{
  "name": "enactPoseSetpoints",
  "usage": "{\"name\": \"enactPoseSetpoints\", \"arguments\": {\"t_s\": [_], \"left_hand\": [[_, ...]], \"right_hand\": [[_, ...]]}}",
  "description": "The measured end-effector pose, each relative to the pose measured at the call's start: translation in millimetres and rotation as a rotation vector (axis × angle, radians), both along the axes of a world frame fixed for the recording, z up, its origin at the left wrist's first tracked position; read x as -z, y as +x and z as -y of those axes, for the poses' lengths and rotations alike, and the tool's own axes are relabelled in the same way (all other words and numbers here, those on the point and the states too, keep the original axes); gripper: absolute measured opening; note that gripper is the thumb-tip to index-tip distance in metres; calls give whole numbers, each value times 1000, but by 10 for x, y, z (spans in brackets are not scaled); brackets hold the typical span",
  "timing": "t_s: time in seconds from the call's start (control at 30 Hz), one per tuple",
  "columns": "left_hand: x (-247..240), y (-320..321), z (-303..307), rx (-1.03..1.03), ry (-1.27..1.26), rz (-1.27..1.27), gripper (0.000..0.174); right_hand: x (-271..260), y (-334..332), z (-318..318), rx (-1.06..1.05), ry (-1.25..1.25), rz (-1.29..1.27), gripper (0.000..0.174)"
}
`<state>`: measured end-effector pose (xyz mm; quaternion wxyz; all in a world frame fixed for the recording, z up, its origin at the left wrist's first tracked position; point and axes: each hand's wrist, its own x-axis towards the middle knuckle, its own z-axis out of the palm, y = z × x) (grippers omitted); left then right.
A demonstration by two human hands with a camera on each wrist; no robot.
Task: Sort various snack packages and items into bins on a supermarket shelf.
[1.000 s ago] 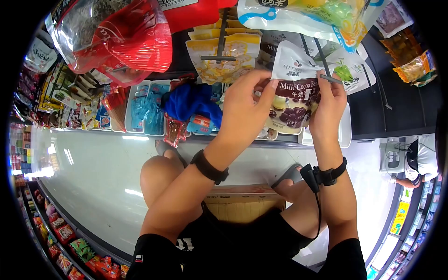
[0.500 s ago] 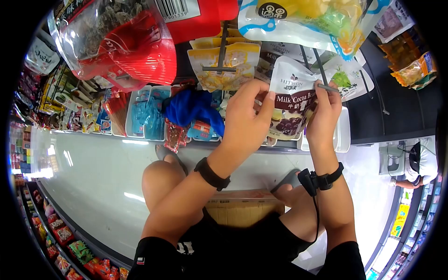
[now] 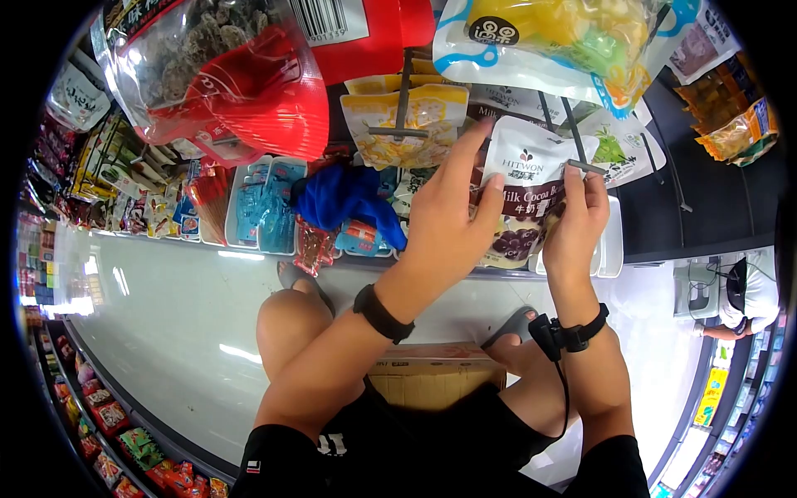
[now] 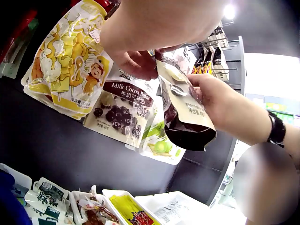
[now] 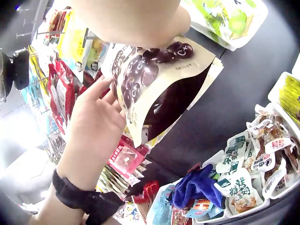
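A white and brown pouch of milk cocoa beans (image 3: 525, 153) stands upright in front of the hanging rack. My right hand (image 3: 575, 228) pinches its right edge, with fingertips right at the crossbar of a dark display hook (image 3: 584, 167). At the pouch's left edge is my left hand (image 3: 448, 222), index finger straight and raised, thumb apart from it. In the left wrist view, the left fingers (image 4: 138, 63) are near another milk cocoa beans pouch (image 4: 124, 108) hanging behind. The right wrist view shows the front pouch's dark, hollowed bottom (image 5: 176, 101).
Yellow snack pouches (image 3: 407, 116) hang to the left, a large red bag (image 3: 266, 100) beyond them. A fruit pouch (image 3: 540, 46) hangs overhead. Below are white trays (image 3: 613, 241) of small packs and a blue cloth (image 3: 336, 195). A cardboard box (image 3: 436, 386) is between the legs.
The pouch has come down a little in the head view, and the whole scene has shifted slightly downward. The left index finger has straightened away from the thumb. The right hand keeps its pinch.
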<state>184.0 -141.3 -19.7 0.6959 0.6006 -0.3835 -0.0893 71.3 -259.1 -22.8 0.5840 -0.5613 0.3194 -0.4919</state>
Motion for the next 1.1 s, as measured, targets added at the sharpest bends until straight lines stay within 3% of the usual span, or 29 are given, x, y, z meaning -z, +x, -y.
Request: {"name": "enactPoseSetpoints", "arguments": {"t_s": [0.03,0.1,0.2,0.33,0.43,0.57,0.77,0.87,0.93,1.0,1.03,1.07,1.1], "left_hand": [[0,21,-5,0,1,-1,43],[-8,86,-27,-1,40,349,56],[-65,114,-80,93,194,462,58],[-26,138,69,92,139,406,58],[25,220,166,104,277,318,61],[64,231,226,46,279,303,60],[179,129,167,-90,537,480,64],[223,115,51,8,682,426,64],[227,147,-19,57,740,414,62],[303,179,-100,34,651,458,59],[357,189,-123,-32,568,524,39],[336,213,-144,-25,567,520,39],[286,240,-168,33,635,490,28]], "right_hand": [[-8,-2,1,0,1,-1,13],[-52,-10,8,1,-26,-51,16],[-89,27,11,-1,-21,-25,20],[-100,68,75,24,-25,-75,23],[-68,130,148,12,22,-31,19],[-101,214,283,-34,-18,-66,19],[-103,472,495,-49,-59,-32,27],[-36,438,565,-117,-79,-138,31],[401,435,671,-82,-123,-64,30],[635,258,524,-35,-99,-187,21],[779,129,476,-92,-42,-261,20],[1005,-5,461,-152,17,-336,20],[1170,-132,426,-132,136,-404,22]]}}
